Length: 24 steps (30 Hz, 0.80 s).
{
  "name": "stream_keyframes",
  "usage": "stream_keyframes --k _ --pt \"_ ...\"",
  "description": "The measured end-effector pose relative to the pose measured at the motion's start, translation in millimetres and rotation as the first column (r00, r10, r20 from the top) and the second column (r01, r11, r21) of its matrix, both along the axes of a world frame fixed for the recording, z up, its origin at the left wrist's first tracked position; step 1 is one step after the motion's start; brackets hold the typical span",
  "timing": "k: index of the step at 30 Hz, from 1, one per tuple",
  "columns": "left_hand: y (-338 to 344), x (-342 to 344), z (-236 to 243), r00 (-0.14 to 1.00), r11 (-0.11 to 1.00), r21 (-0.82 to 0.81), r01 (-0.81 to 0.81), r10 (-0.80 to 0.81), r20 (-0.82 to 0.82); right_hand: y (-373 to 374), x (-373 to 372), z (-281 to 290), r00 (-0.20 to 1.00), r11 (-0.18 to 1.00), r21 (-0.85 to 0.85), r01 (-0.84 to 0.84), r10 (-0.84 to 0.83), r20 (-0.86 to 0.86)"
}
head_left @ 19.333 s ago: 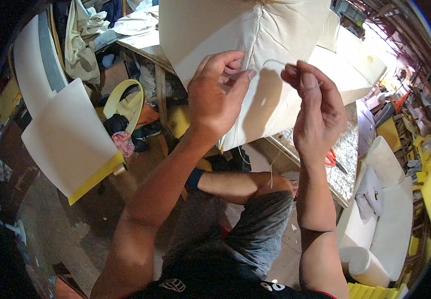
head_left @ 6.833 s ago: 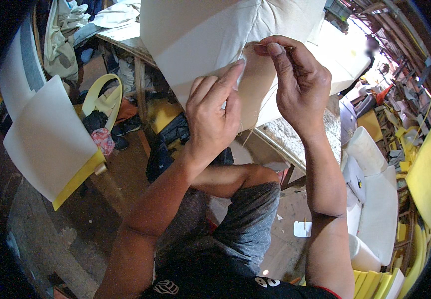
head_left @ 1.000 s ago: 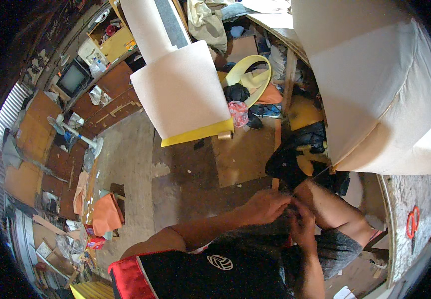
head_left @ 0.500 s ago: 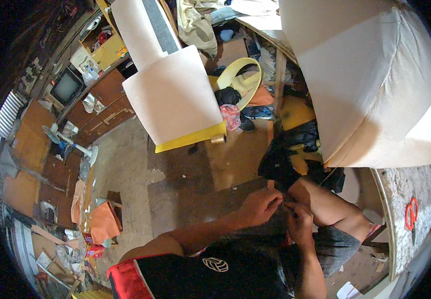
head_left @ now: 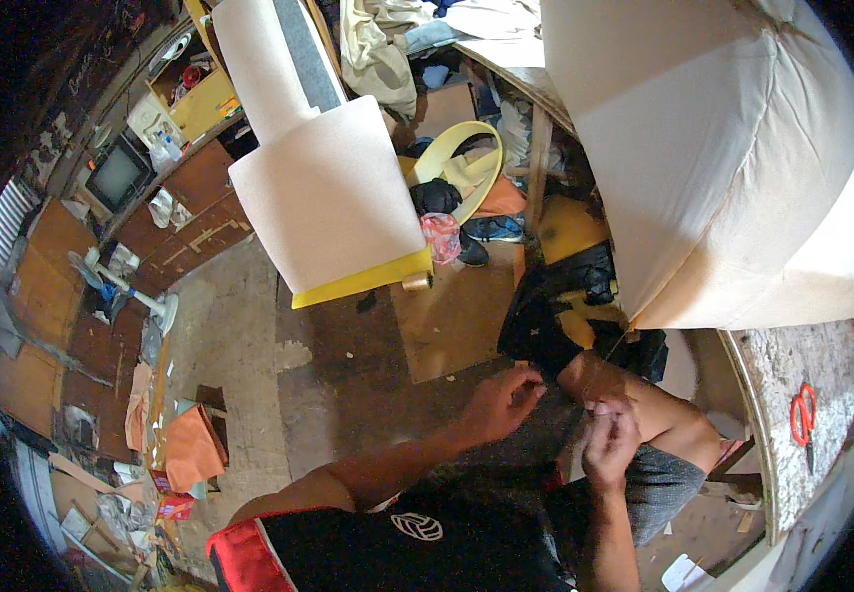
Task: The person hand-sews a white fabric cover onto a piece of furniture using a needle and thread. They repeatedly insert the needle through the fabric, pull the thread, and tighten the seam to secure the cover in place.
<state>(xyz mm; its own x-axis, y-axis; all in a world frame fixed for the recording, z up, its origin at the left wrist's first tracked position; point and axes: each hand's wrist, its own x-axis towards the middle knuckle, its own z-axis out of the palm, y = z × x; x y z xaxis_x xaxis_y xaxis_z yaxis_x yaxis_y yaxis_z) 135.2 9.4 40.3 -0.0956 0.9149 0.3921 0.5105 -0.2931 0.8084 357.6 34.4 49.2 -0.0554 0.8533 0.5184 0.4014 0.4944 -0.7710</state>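
The right hand (head_left: 611, 441) has its grip pinched narrow, apparently on a thin thread (head_left: 616, 345) that slants from just above it toward the lower corner of the cream padded piece (head_left: 713, 168), up and to the right of the grip. The left hand (head_left: 508, 407), left of that grip and apart from it, is loosely curled; whether it holds anything I cannot tell. The thread should be nearly weightless, limp and prone to tangle or snap, best taken near its end between fingertips. Right of the grip, red-handled scissors (head_left: 803, 416) lie on the counter (head_left: 777, 360).
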Motion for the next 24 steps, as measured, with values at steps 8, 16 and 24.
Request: stream_keyframes --k 8,16,24 --pt "113.3 -20.6 -49.2 0.944 0.969 0.072 -0.236 0.247 -0.219 27.4 68.6 18.0 0.721 0.772 -0.187 0.608 -0.635 -0.279" --pt "170.2 -18.1 -133.3 0.665 0.984 0.163 0.075 0.073 -0.743 53.5 41.2 -12.2 0.852 0.912 -0.138 0.386 -0.410 -0.325" --pt "226.9 -8.5 -91.0 0.637 0.901 -0.401 0.163 -0.407 -0.655 51.3 51.8 -4.1 0.848 0.870 -0.087 0.485 -0.492 -0.194"
